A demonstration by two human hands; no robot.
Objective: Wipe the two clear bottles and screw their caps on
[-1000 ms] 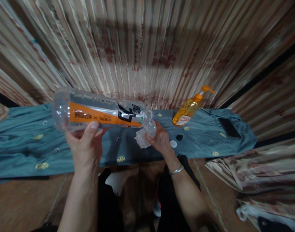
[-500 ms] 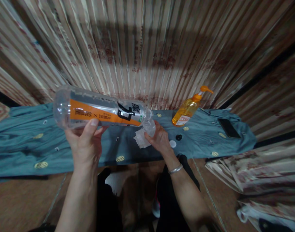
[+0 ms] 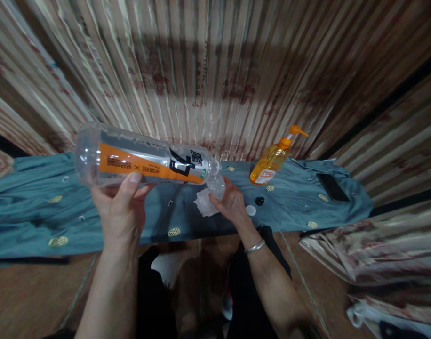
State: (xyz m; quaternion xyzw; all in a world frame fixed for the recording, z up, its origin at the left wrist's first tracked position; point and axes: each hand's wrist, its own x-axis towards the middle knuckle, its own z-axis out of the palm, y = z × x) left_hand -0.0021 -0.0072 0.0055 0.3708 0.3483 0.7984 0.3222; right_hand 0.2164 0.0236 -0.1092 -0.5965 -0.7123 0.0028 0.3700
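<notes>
My left hand (image 3: 122,202) is closed around a large clear plastic bottle (image 3: 148,160) with an orange, grey and black label. The bottle lies almost level in the air, its mouth towards the right. At that mouth, my right hand (image 3: 231,200) grips a small clear plastic container (image 3: 216,184), tilted against the bottle's neck. Whether liquid runs between them I cannot tell. Under the container, a crumpled white tissue (image 3: 204,203) rests on the cloth. Just right of my right hand lie a white round cap (image 3: 251,210) and a small black cap (image 3: 259,201).
An orange pump bottle (image 3: 270,162) with yellow-orange liquid stands further right. A black phone (image 3: 331,187) lies near the right end of the teal patterned cloth (image 3: 159,216) covering the narrow table. Pleated curtain (image 3: 201,70) hangs close behind. My legs are below the front edge.
The large bottle and both hands appear slightly further left, as does the rest of the scene. Both hands keep the same grip, and the bottle stays against the small container.
</notes>
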